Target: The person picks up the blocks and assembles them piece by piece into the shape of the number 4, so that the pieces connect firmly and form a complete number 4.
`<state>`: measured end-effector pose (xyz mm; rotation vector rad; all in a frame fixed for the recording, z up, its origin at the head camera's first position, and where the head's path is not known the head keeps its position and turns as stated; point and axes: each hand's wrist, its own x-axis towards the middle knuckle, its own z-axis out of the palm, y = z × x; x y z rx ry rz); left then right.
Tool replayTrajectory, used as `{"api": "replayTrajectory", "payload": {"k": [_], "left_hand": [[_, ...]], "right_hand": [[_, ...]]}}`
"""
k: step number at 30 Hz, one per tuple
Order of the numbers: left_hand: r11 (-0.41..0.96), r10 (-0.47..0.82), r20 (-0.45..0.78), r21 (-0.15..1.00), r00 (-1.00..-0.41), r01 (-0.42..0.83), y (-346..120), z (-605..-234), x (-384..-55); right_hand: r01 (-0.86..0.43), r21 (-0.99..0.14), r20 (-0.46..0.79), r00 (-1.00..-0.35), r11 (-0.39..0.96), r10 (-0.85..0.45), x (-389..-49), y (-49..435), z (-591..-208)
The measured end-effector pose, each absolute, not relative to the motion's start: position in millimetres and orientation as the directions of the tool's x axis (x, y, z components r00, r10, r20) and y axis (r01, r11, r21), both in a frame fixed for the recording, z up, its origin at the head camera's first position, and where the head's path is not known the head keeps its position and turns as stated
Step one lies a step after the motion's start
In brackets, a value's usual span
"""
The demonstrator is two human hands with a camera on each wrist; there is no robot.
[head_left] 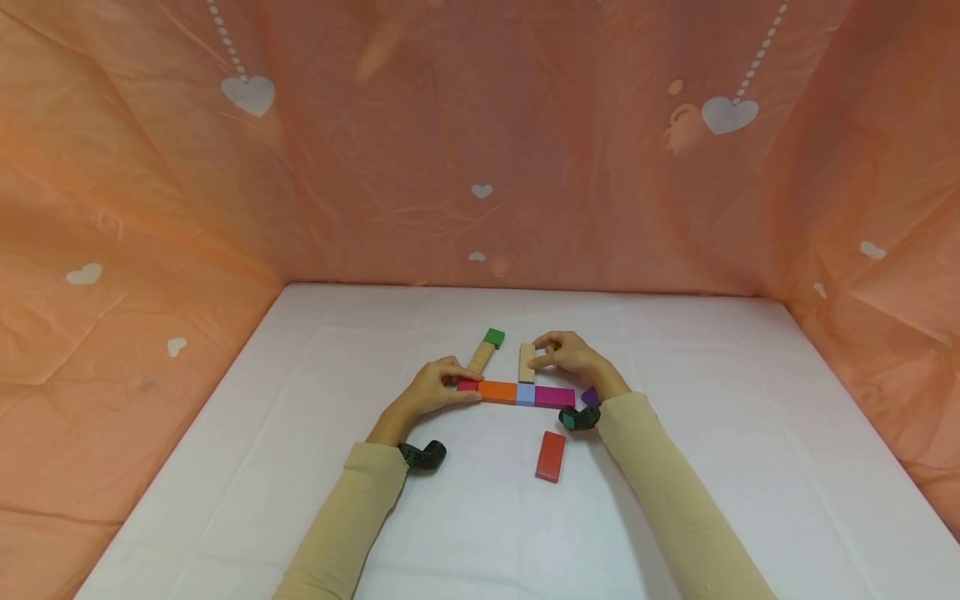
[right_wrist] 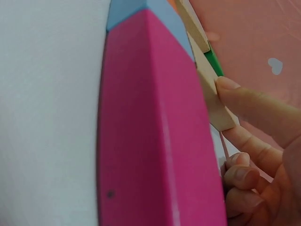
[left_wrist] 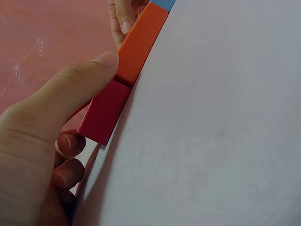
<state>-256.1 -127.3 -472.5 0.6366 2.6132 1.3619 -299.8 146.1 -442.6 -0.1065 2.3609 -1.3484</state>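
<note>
A row of painted blocks lies across the white table: a crimson block (left_wrist: pixel 104 113), an orange block (head_left: pixel 497 392), a light blue block (head_left: pixel 526 395) and a magenta block (head_left: pixel 555 397). At its left end, my left hand (head_left: pixel 431 389) holds the crimson block, thumb on the near side by the orange joint, fingers behind. My right hand (head_left: pixel 576 354) pinches a plain wooden block (head_left: pixel 527 363) between thumb and index finger. That block points away from the row, its near end at the light blue block. The right hand's other fingers are curled.
Left of the pinched block, another length of plain wood (head_left: pixel 482 357) slants away from the row, with a green block (head_left: pixel 494 337) at its far end. A purple block (head_left: pixel 590 395) sits partly hidden by the right wrist. Nearer lies a red block (head_left: pixel 551 457). Orange curtains (head_left: pixel 480 125) enclose the table.
</note>
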Motion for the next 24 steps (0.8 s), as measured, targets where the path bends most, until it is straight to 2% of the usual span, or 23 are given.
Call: {"api": "replayTrajectory", "payload": {"k": [24], "left_hand": [[0.501, 0.424, 0.079, 0.809, -0.902, 0.307, -127.2, -472.9, -256.4]], "right_hand": [[0.133, -0.842, -0.312, -0.910, 0.523, -0.273, -298.5, 146.5, -442.2]]}}
